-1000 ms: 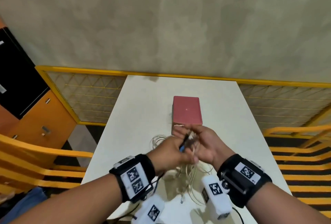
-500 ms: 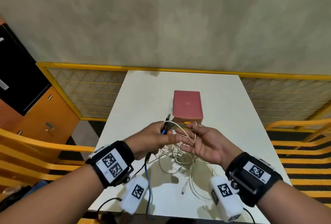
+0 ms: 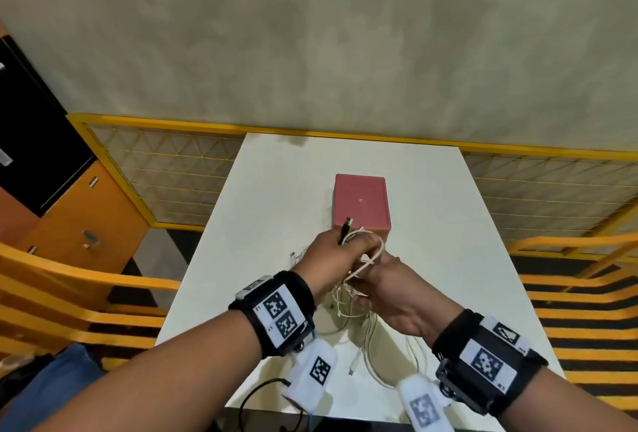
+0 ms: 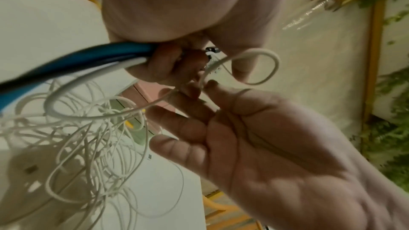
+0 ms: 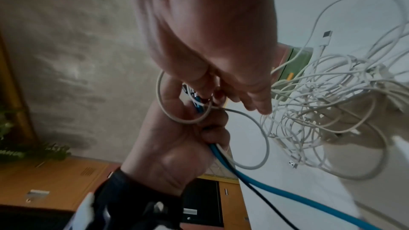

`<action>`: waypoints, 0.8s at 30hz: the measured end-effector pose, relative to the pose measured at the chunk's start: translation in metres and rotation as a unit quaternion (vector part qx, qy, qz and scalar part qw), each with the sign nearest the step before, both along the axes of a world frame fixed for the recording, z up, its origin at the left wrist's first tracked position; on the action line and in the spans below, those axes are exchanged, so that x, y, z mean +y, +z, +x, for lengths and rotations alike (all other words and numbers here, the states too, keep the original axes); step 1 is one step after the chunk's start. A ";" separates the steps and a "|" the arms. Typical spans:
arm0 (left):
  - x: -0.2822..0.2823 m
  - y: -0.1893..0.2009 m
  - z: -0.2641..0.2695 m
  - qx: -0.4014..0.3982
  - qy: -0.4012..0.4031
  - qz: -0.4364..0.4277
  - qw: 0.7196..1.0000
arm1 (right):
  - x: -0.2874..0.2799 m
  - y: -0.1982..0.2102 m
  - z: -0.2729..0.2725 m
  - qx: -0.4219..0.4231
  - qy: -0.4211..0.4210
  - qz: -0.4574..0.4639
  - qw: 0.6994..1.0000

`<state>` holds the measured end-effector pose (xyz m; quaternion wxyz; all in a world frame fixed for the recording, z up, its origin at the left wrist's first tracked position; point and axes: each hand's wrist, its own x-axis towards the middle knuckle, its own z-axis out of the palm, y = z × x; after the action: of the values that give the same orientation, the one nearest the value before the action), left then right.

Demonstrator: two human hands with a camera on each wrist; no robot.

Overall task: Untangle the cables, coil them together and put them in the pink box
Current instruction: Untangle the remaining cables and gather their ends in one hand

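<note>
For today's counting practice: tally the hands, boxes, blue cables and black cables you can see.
Hands: 2 (left hand, right hand)
Pink box: 1
Blue cable: 1
Black cable: 1
Total: 5

— What carries everything?
— A white desk (image 3: 262,224), centre frame.
— What lies on it?
— A closed pink box (image 3: 360,202) mid-frame; below it, tangled white cables (image 3: 366,335) trailing toward the near edge.
</note>
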<state>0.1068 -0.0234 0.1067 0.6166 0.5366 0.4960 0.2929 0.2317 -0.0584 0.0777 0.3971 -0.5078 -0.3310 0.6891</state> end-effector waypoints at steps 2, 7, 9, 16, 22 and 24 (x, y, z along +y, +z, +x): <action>0.000 -0.002 -0.005 -0.023 0.000 -0.016 1.000 | -0.002 -0.002 0.003 0.004 0.011 -0.001 1.000; -0.008 0.009 -0.014 -0.036 -0.059 -0.012 0.998 | 0.004 0.007 0.008 0.106 0.031 -0.038 0.993; -0.016 0.008 -0.022 -0.011 -0.097 -0.006 0.995 | 0.012 0.005 0.012 0.184 0.003 -0.075 0.980; -0.058 -0.017 -0.093 0.086 -0.236 -0.029 0.967 | 0.020 -0.004 0.017 0.175 -0.047 -0.172 0.968; -0.091 -0.021 -0.120 0.254 -0.338 0.014 0.906 | 0.025 -0.019 0.007 0.166 -0.099 -0.200 0.960; -0.094 -0.016 -0.116 0.348 -0.372 0.090 0.856 | 0.027 -0.019 0.002 0.165 -0.103 -0.202 0.960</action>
<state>-0.0095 -0.1171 0.0909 0.4161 0.8010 0.4133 -0.1202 0.2336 -0.0315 0.0585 0.4045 -0.4883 -0.0607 0.7709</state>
